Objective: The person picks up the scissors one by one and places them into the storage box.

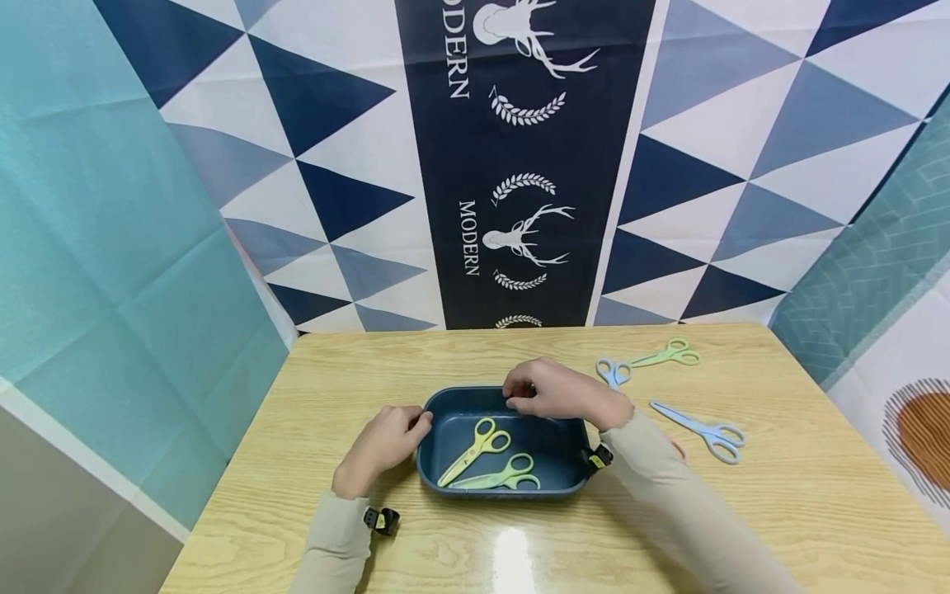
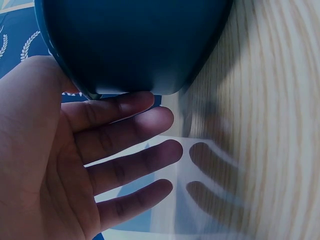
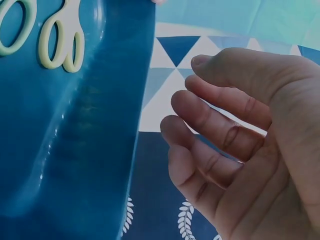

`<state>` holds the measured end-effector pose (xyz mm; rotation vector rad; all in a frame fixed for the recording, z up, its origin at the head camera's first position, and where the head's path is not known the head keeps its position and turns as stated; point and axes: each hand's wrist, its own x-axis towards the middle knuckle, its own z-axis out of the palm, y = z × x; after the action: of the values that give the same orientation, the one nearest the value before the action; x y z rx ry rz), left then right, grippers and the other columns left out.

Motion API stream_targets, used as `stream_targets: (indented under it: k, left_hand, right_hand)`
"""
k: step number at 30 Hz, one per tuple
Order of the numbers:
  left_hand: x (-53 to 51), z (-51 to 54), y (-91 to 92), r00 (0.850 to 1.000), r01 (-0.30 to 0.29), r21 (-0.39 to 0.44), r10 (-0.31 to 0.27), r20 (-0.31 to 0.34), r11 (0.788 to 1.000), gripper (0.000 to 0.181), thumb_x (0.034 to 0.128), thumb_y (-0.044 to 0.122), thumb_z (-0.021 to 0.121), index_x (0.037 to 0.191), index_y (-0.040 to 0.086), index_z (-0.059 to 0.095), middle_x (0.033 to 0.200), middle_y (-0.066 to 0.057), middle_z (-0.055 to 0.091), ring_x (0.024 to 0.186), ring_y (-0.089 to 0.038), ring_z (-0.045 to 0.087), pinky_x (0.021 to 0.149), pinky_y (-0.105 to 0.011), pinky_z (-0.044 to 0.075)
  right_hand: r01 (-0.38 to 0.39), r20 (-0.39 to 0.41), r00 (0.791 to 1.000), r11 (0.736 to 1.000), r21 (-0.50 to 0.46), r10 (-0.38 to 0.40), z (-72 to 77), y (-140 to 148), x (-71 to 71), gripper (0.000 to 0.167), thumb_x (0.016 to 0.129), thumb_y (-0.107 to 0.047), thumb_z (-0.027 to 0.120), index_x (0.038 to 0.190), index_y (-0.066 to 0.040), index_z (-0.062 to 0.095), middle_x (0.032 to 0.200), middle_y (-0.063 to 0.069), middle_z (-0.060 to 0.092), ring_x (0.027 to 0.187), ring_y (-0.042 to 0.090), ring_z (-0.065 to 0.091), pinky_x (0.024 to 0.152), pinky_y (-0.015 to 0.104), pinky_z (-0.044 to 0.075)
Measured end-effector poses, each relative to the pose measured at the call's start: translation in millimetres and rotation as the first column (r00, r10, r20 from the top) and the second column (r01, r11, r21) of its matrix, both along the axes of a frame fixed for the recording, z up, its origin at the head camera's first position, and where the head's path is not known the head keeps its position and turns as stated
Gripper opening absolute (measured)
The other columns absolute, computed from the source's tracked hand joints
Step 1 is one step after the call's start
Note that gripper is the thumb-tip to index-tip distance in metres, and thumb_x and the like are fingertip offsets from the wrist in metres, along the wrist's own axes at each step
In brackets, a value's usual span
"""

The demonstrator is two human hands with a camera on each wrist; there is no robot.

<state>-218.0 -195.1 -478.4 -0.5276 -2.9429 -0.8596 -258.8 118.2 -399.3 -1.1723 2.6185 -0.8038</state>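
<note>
A dark blue container (image 1: 552, 450) holds yellow scissors (image 1: 475, 450) and green scissors (image 1: 507, 477), lying side by side towards its left and near side. My left hand (image 1: 386, 441) grips the container's left rim, thumb over the edge. In the left wrist view, the fingers of that hand (image 2: 75, 145) spread outside the container wall (image 2: 135, 45). At the far rim, right of centre, is my right hand (image 1: 557, 392). The right wrist view has this hand (image 3: 240, 135) empty, fingers loosely bent, a gap between it and the container (image 3: 90, 150).
Right of the container on the wooden table (image 1: 334, 371) lie small blue scissors (image 1: 612, 377), light green scissors (image 1: 660, 356) and larger blue scissors (image 1: 698, 427). A pink loop (image 1: 679, 450) shows beside my right sleeve. Patterned cloth (image 1: 356, 165) hangs behind the table.
</note>
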Motion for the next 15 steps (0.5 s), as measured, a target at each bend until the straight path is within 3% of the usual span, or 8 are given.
stream_targets:
  k: [4,7,11,15]
  left_hand:
    - [-1.0,-0.6,-0.1,1.000,0.005,-0.003,-0.005,-0.003,1.000,0.042,0.1071,0.030,0.052,0.067,0.018,0.053,0.058,0.006,0.042,0.050,-0.009,0.042,0.053,-0.024,0.036]
    - [-1.0,-0.5,-0.2,1.000,0.005,-0.003,-0.005,0.000,1.000,0.041,0.1071,0.030,0.052,0.068,0.018,0.053,0.058,0.006,0.042,0.050,-0.009,0.042,0.053,-0.024,0.035]
    - [-0.7,0.0,0.1,1.000,0.000,-0.002,0.000,0.008,1.000,0.041,0.1070,0.030,0.052,0.068,0.018,0.053,0.058,0.006,0.042,0.050,-0.009,0.042,0.053,-0.024,0.035]
    - [-1.1,0.0,0.3,1.000,-0.001,0.000,0.001,0.010,1.000,0.041,0.1071,0.030,0.052,0.068,0.018,0.053,0.058,0.006,0.042,0.050,-0.009,0.042,0.053,-0.023,0.035]
  right_hand:
    - [0.006,-0.032,0.999,1.000,-0.010,-0.006,1.5,6.9,1.0,0.009,0.096,-0.015,0.071,0.103,-0.012,0.075,0.093,-0.005,0.071,0.077,0.002,0.060,0.072,0.024,0.053]
    - [0.003,-0.048,0.999,1.000,-0.021,-0.004,1.5,13.0,2.2,0.009,0.096,-0.015,0.071,0.103,-0.011,0.076,0.095,-0.003,0.072,0.080,0.003,0.062,0.075,0.031,0.057]
    - [0.021,-0.070,0.997,1.000,-0.024,-0.022,1.0,21.2,5.6,0.012,0.096,-0.016,0.071,0.106,-0.011,0.076,0.100,-0.001,0.073,0.088,0.009,0.067,0.082,0.044,0.059]
    - [0.057,-0.100,0.993,0.998,-0.016,-0.058,1.2,28.2,9.4,0.014,0.096,-0.017,0.071,0.108,-0.011,0.075,0.103,0.001,0.074,0.094,0.018,0.070,0.085,0.046,0.058]
